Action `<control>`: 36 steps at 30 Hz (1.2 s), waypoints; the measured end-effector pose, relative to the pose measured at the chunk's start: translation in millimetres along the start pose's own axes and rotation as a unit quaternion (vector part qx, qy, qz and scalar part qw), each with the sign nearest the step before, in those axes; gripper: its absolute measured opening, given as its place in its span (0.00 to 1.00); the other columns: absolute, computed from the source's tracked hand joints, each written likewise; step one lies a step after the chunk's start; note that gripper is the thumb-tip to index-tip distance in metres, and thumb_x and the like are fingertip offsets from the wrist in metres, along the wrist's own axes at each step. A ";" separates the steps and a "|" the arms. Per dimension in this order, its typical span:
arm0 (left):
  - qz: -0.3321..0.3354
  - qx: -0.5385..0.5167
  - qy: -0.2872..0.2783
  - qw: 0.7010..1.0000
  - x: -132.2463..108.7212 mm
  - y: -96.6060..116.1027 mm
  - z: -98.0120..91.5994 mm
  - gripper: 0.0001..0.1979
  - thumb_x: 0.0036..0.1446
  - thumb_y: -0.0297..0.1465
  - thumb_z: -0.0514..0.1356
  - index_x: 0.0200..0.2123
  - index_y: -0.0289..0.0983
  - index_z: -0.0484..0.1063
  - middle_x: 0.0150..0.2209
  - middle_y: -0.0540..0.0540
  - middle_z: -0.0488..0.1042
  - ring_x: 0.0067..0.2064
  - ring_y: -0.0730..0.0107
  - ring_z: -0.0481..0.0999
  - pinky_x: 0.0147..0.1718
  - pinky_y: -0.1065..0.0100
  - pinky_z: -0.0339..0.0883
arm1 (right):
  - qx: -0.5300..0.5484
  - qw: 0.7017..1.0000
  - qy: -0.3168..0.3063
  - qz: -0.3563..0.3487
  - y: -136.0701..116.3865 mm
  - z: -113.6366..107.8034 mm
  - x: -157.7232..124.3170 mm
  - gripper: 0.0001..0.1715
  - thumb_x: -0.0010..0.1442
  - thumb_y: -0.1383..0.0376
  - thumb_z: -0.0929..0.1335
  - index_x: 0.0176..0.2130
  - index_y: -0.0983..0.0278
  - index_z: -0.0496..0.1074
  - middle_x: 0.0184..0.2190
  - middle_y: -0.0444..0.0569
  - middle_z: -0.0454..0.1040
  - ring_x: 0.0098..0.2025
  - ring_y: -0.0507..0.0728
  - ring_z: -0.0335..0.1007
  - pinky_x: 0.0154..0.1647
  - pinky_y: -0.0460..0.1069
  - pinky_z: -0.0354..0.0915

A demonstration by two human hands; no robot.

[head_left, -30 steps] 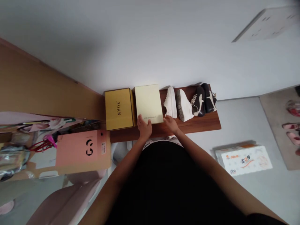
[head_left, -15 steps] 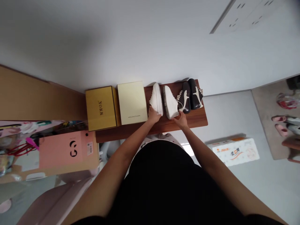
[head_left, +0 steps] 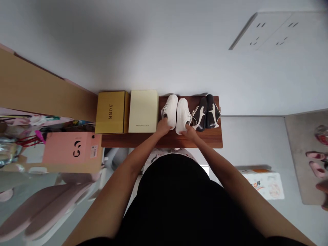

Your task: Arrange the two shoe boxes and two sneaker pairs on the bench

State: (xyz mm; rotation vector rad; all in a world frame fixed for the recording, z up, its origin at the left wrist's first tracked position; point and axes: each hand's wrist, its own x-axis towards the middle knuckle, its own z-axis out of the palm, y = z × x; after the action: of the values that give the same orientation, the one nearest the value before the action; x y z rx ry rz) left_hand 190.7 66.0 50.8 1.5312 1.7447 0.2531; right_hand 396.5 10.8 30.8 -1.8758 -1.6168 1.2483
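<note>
My left hand (head_left: 163, 127) grips the near end of the left white sneaker (head_left: 169, 112), and my right hand (head_left: 188, 130) grips the near end of the right white sneaker (head_left: 183, 115). The two sneakers stand upright side by side on a wooden shelf (head_left: 161, 140). To the right is a pair of black-and-white sneakers (head_left: 205, 113). To the left lie a cream shoebox (head_left: 143, 111) and a gold MMOK box (head_left: 111, 112).
A white wall socket panel (head_left: 261, 31) is above the shelf. A pink bag (head_left: 69, 148) is at the left, by a wooden panel (head_left: 38, 82). A tissue pack (head_left: 263, 184) lies on the floor. Pink slippers (head_left: 315, 156) lie on a mat at the right, where another person's hand (head_left: 323, 191) enters.
My hands have moved from the cream box onto the white sneakers. These have turned and now stand straight, side by side. The camera view has shifted and levelled.
</note>
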 end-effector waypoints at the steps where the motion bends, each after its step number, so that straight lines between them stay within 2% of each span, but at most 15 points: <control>1: 0.013 0.023 -0.006 1.000 -1.0 4.3 -0.7 0.20 0.46 0.25 0.74 0.42 0.36 0.72 0.49 0.32 0.77 0.61 0.41 0.74 0.61 0.55 0.63 | -0.021 1.000 -0.010 -0.010 -2.9 -3.2 2.2 0.14 0.55 0.60 0.73 0.40 0.63 0.73 0.36 0.51 0.79 0.42 0.63 0.73 0.51 0.58 0.69; 6: 0.045 0.087 -0.019 0.995 -6.6 19.8 -0.1 0.18 0.52 0.24 0.70 0.45 0.36 0.70 0.51 0.31 0.76 0.62 0.41 0.72 0.65 0.53 0.59 | -0.175 0.982 -0.041 -0.054 -23.0 -10.5 12.9 0.09 0.59 0.61 0.72 0.40 0.61 0.74 0.39 0.53 0.79 0.46 0.65 0.76 0.50 0.55 0.68; 11: 0.053 0.013 0.022 0.998 -9.0 21.2 9.0 0.14 0.55 0.23 0.67 0.44 0.33 0.71 0.50 0.29 0.76 0.63 0.41 0.70 0.67 0.52 0.54 | -0.299 0.949 -0.072 -0.072 -44.9 -12.3 25.8 0.12 0.63 0.61 0.71 0.46 0.61 0.74 0.43 0.59 0.80 0.48 0.68 0.77 0.51 0.57 0.68; 16: 0.043 -0.065 0.068 0.995 -4.6 22.6 23.1 0.08 0.61 0.30 0.63 0.43 0.33 0.72 0.50 0.29 0.75 0.64 0.42 0.69 0.69 0.52 0.50 | -0.302 0.946 -0.095 -0.074 -55.0 -12.5 41.3 0.12 0.64 0.66 0.69 0.48 0.65 0.74 0.42 0.64 0.80 0.50 0.70 0.77 0.55 0.60 0.68; 18: 0.031 -0.080 0.069 0.994 -2.6 23.9 27.4 0.08 0.63 0.32 0.62 0.43 0.34 0.72 0.50 0.31 0.76 0.65 0.43 0.68 0.70 0.52 0.49 | -0.296 0.946 -0.106 -0.073 -55.2 -10.9 45.8 0.13 0.64 0.68 0.68 0.49 0.67 0.75 0.43 0.66 0.79 0.51 0.72 0.76 0.56 0.63 0.67; 24: 0.026 -0.106 0.069 0.992 0.1 23.0 33.3 0.07 0.65 0.27 0.57 0.43 0.33 0.73 0.48 0.31 0.75 0.65 0.44 0.68 0.70 0.52 0.47 | -0.299 0.945 -0.116 -0.065 -53.0 -3.7 52.9 0.17 0.65 0.67 0.67 0.52 0.68 0.74 0.46 0.70 0.78 0.54 0.74 0.74 0.58 0.65 0.65; 26: 0.039 -0.070 0.068 0.995 1.6 21.3 34.2 0.08 0.65 0.26 0.56 0.44 0.32 0.73 0.47 0.31 0.76 0.63 0.45 0.70 0.69 0.52 0.51 | -0.323 0.937 -0.116 -0.068 -53.4 -2.2 55.3 0.17 0.66 0.67 0.65 0.53 0.68 0.74 0.46 0.68 0.78 0.53 0.72 0.75 0.57 0.63 0.66; 31: 0.075 0.135 0.040 0.987 5.6 16.7 37.9 0.14 0.69 0.24 0.47 0.47 0.30 0.72 0.47 0.32 0.76 0.57 0.48 0.74 0.62 0.52 0.60 | -0.392 0.907 -0.139 -0.069 -54.3 -1.9 57.7 0.16 0.67 0.68 0.63 0.53 0.69 0.72 0.49 0.66 0.78 0.52 0.69 0.75 0.53 0.59 0.68; 36: 0.099 0.209 0.058 0.971 0.9 13.3 38.1 0.15 0.69 0.24 0.46 0.48 0.31 0.71 0.45 0.33 0.76 0.53 0.52 0.75 0.57 0.56 0.65 | -0.394 0.906 -0.118 -0.102 -52.9 -2.2 46.5 0.16 0.68 0.71 0.61 0.51 0.70 0.71 0.50 0.66 0.76 0.53 0.68 0.72 0.55 0.59 0.66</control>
State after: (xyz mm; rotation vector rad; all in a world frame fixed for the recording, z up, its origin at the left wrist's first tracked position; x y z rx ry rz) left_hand 225.8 57.4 33.0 2.0344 1.8152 0.0762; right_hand 364.2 69.0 54.1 -1.9190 -2.6631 0.7997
